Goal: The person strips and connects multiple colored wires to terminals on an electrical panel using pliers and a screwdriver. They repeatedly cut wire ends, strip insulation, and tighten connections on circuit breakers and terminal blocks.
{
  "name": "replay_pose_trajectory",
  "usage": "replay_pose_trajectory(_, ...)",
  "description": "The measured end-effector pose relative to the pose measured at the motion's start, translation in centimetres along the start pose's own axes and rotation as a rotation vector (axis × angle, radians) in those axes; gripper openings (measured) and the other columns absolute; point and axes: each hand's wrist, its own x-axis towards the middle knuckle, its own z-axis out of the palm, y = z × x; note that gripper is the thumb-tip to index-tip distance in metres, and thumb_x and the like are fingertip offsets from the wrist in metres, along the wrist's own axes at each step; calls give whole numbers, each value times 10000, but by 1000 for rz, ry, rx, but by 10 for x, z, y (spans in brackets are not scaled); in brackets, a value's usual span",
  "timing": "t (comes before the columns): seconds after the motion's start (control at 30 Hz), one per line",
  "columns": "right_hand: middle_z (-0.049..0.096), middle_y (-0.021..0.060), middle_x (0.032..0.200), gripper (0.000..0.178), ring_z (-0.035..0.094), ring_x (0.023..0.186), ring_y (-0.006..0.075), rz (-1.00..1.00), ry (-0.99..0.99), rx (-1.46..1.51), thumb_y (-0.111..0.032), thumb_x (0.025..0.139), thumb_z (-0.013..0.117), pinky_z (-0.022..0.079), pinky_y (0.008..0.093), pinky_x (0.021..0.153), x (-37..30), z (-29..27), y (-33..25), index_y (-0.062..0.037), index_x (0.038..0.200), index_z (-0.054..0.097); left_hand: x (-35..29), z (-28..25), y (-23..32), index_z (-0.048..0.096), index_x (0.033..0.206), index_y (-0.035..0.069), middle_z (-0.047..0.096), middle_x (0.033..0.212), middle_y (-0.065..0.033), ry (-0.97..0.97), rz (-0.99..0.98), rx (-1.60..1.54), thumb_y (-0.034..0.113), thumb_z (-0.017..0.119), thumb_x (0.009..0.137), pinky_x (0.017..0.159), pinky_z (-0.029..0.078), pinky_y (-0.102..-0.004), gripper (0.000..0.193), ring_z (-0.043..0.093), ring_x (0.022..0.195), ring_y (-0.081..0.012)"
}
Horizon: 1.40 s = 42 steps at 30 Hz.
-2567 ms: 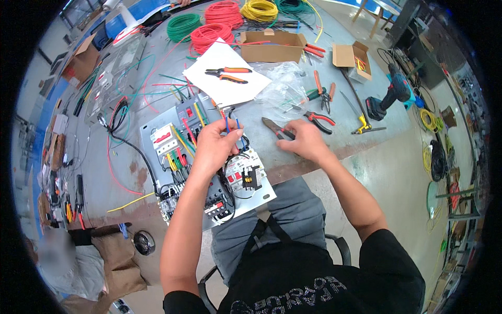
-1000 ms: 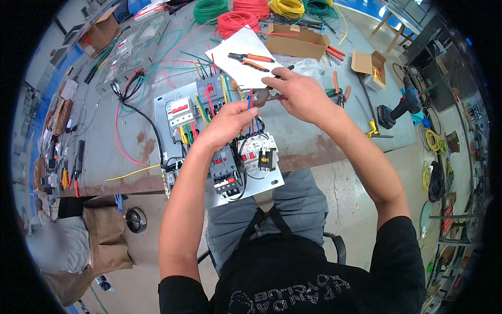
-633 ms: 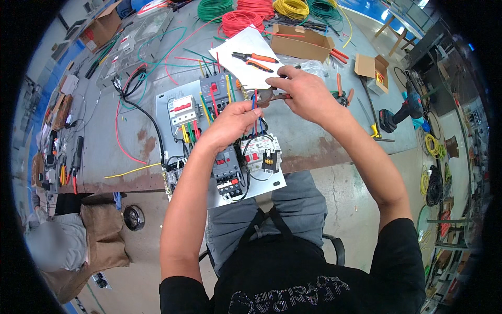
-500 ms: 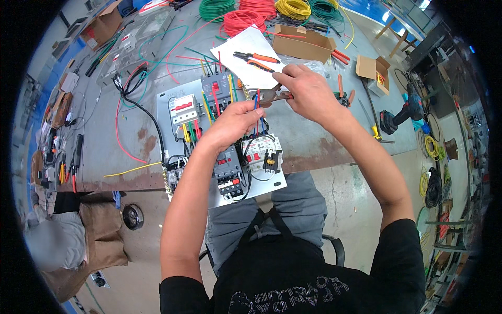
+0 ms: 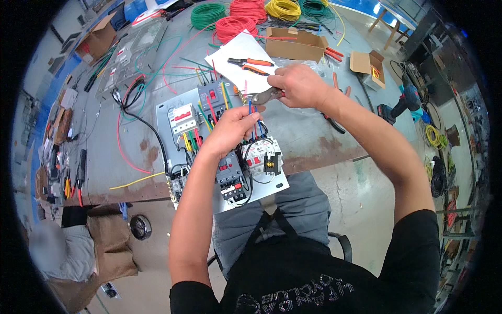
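Overhand, right hand [image 5: 300,86] gripping pliers [image 5: 266,96], left hand [image 5: 233,127] pinching wires [image 5: 250,107]

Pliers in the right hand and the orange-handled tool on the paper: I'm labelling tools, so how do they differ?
The pliers are held in the right hand; the orange-handled tool lies on the paper. The pliers' head is broad and greyish; the orange-handled tool's is slim and dark. Both are hand tools.

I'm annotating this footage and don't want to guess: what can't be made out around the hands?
In the head view:
Handles of the pliers: mostly covered by the right hand.
Part of the blue wire: covered by the left hand.
Part of the mounting plate: behind the left forearm.
Markings on the white breaker: too small.
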Motion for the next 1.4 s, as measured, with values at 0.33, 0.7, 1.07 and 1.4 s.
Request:
replay_pose_trajectory(0.33, 714, 232, 864, 496, 701, 852, 434, 505, -97, 351, -487, 1052, 599, 527, 531, 775, -49, 31, -2, -7, 981, 703, -15, 16, 5, 713, 1182, -14, 762, 929, -57, 261, 94, 277, 163, 631, 1075, 712, 585, -274, 222, 704, 760, -98)
replay_pose_trajectory(0.7, 708, 156, 1031, 182, 731, 966, 377, 103, -21, 12, -113, 965, 580, 567, 526, 804, -15, 2, -28, -88, 1123, 667, -12, -2, 1, 736, 1231, -32, 766, 1068, -76, 103, 80, 51, 181, 625, 1090, 835, 599, -286, 279, 750, 923, -140)
replay_pose_trajectory(1.07, 678, 139, 1197, 323, 719, 1042, 372, 48, 63, 34, -10, 888, 624, 585, 500, 828, -1, 13, -33, -83, 1201, 653, -15, -5, -1, 731, 1266, -31, 770, 1170, -112, 87, 50, -104, 214, 629, 1093, 863, 600, -304, 317, 763, 986, -167)
replay_pose_trajectory(1.4, 645, 133, 1423, 539, 699, 1149, 394, 5, 41, 89, 60, 862, 624, 594, 487, 916, 10, 11, -34, -132, 1364, 668, -14, -10, -4, 740, 1251, -38, 774, 1116, -76, 44, 65, -139, 200, 641, 1083, 864, 582, -294, 307, 736, 954, -134)
